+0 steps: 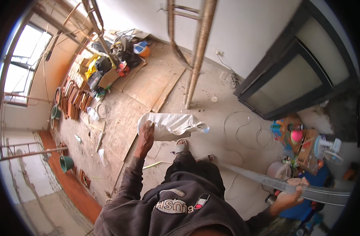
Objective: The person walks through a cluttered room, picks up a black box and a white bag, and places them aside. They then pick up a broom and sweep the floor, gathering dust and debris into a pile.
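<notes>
My left hand (146,133) is raised in front of me and grips a white woven sack (171,126) by its upper edge; the sack hangs out to the right, above my sandalled foot (181,146). A clear plastic bottle end (204,128) pokes out at the sack's right side. My right hand (291,192) is low on the right and closed around a long grey metal strip (266,180) that runs from near my legs out to the right edge of the view. I wear a dark grey sweater.
Plywood sheets (148,84) cover the dusty floor ahead. A wooden ladder (195,51) leans on the white wall. Bags, boxes and buckets (109,67) pile at the far left, with red tiles (73,102). Coiled white cable (243,129) and cluttered boxes (302,145) lie right, by a dark door frame (298,70).
</notes>
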Motion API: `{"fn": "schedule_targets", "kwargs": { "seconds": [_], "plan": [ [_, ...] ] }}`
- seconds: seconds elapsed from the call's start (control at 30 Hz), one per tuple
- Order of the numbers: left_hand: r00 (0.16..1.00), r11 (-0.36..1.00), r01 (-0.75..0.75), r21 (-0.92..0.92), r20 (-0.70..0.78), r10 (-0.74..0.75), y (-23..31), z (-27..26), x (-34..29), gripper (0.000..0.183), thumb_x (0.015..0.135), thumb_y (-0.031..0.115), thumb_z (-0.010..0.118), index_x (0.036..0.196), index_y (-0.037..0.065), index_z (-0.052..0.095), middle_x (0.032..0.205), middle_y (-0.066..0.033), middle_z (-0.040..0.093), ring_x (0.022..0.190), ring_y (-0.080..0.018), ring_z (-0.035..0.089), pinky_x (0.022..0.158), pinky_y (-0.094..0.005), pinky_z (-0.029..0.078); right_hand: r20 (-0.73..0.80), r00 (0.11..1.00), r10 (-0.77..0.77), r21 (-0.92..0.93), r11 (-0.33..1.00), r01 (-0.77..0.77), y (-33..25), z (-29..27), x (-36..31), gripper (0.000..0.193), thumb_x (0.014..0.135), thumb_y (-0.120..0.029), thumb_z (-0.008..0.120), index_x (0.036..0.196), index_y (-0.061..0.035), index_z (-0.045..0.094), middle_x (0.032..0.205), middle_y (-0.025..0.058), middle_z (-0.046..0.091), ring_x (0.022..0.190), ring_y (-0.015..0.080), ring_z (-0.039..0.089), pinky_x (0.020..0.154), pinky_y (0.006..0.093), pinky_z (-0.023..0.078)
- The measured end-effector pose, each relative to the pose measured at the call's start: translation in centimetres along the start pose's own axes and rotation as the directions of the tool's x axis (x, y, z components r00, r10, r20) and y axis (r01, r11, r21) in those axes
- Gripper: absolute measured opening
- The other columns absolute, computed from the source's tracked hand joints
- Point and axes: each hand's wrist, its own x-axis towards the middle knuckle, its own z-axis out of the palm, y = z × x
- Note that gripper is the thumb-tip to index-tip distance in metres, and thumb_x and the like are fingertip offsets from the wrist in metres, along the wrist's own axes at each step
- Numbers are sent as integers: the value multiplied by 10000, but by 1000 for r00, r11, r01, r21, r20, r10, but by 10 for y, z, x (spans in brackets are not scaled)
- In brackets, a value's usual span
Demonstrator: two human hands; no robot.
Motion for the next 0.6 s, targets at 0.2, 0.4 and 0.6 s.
{"fn": "schedule_targets", "kwargs": {
  "seconds": [0.2,0.4,0.6],
  "plan": [
    [976,978,205,-47,-62,-207,-73,-57,-24,230,923,166,456,870,-54,493,822,-270,545,754,-438,513,662,-445,394,305,945,-114,205,977,52,-67,83,43,530,820,-454,588,1009,20,446,700,13,418,633,122,420,610,278,383],
    [927,961,277,12,-265,-264,-122,-109,-50,258,928,176,453,844,-66,478,740,-254,499,667,-397,473,636,-435,386,543,819,-185,524,837,-158,-129,175,59,446,816,-385,632,1020,-34,448,722,4,380,657,117,387,607,269,348],
    [861,946,325,11,-417,-291,-152,-142,-83,373,963,251,404,827,-90,465,767,-245,496,697,-356,471,668,-417,384,639,679,-361,655,718,-235,-164,275,49,410,804,-332,667,1036,-46,488,723,0,401,654,117,404,595,270,347]
  ]
}}
